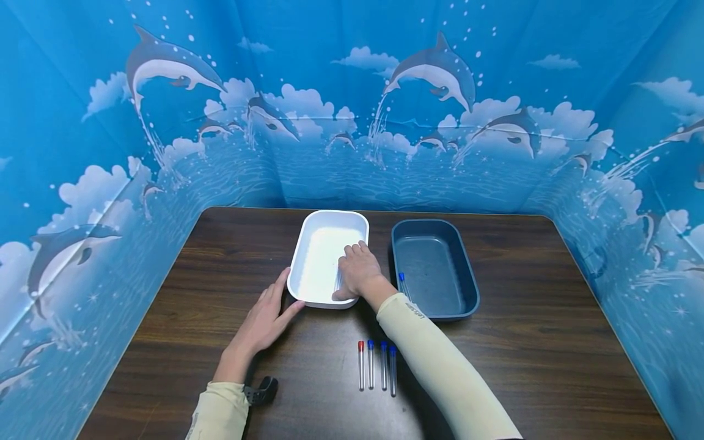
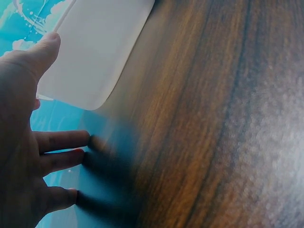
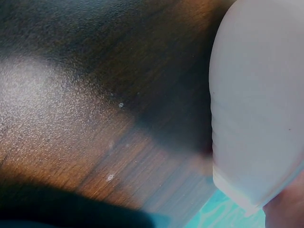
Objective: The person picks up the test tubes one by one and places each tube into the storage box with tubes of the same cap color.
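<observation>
A white tray (image 1: 316, 263) stands at the table's far side. My left hand (image 1: 266, 315) lies at its near left corner, thumb along the near wall and fingers spread beside it; the left wrist view shows these fingers straight. Inside the tray, at its right side, my right hand (image 1: 359, 272) bends its fingers over a clear test tube (image 1: 338, 278) and holds it, hiding most of it. On the table nearer me lie several capped test tubes in a row, one with a red cap (image 1: 360, 346), the others with blue caps (image 1: 384, 346).
Right of the white tray stands a dark blue tray (image 1: 434, 269), in which a blue-capped tube (image 1: 402, 278) is partly hidden by my right sleeve (image 1: 440, 360). A dolphin-printed curtain (image 1: 341, 159) hangs behind the wooden table (image 1: 528, 366).
</observation>
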A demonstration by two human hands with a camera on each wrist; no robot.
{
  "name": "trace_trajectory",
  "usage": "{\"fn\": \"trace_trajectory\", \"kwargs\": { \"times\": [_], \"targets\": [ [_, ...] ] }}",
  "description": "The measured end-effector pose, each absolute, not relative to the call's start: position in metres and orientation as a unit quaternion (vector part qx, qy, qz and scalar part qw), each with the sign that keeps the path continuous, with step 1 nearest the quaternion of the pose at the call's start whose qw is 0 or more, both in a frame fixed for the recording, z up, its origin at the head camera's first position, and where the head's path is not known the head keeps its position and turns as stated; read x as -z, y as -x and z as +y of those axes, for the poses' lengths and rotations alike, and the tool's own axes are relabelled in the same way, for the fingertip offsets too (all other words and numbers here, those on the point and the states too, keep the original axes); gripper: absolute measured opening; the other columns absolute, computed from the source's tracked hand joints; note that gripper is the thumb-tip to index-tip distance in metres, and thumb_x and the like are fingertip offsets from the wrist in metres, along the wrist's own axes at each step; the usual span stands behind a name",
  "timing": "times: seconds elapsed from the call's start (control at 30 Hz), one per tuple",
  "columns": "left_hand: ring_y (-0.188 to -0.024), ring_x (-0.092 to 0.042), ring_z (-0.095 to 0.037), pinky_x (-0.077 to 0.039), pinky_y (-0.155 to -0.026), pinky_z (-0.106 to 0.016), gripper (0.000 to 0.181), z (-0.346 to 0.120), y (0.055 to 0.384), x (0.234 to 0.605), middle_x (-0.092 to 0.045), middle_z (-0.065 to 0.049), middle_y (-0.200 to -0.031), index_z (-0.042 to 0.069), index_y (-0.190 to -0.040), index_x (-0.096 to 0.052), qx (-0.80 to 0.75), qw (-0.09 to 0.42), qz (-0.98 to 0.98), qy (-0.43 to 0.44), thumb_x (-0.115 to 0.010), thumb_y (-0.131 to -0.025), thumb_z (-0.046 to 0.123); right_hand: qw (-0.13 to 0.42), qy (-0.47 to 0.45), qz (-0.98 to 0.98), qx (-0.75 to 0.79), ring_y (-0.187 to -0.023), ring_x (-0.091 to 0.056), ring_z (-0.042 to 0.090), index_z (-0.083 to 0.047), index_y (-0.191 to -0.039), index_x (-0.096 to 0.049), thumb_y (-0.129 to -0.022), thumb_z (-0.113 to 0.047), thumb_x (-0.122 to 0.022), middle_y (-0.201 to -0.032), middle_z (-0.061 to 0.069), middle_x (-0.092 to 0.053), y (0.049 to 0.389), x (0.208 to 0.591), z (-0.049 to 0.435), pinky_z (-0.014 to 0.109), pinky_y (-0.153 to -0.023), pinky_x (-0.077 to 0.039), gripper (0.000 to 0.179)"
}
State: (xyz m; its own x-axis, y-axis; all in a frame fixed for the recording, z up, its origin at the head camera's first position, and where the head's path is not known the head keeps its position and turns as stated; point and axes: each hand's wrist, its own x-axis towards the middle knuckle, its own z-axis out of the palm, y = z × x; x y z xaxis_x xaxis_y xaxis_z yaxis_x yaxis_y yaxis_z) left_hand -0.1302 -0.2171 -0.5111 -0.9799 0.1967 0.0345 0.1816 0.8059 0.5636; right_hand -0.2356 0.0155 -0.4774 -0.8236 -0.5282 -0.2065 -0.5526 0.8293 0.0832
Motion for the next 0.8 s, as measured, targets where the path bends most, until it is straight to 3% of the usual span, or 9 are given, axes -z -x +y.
{"fn": "trace_trajectory", "kwargs": {
  "times": [0.6,0.8],
  "targets": [
    [-0.14,-0.031,-0.036,-0.033,-0.103,-0.062,0.081,-0.2188,0.1313,0.5141,-0.023,-0.012,-0.16,0.03,-0.159,-0.002,-0.296,0.005,0.949,-0.109,-0.046,-0.097,0.06,0.084,0.292,0.951,-0.06,-0.136,-0.037,0.028,-0.01,-0.133,-0.058,-0.075,-0.077,-0.061,-0.14,0.012,-0.049,0.234,0.4748,0.0169,0.044,-0.118,-0.011,0.089],
    [-0.141,-0.03,-0.036,-0.033,-0.103,-0.062,0.081,-0.2191,0.1316,0.515,-0.023,-0.012,-0.16,0.033,-0.158,0.001,-0.296,0.004,0.949,-0.109,-0.045,-0.098,0.06,0.081,0.295,0.951,-0.056,-0.135,-0.038,0.028,-0.011,-0.135,-0.057,-0.075,-0.079,-0.059,-0.14,0.011,-0.049,0.234,0.4746,0.0176,0.044,-0.118,-0.012,0.091]
  ]
}}
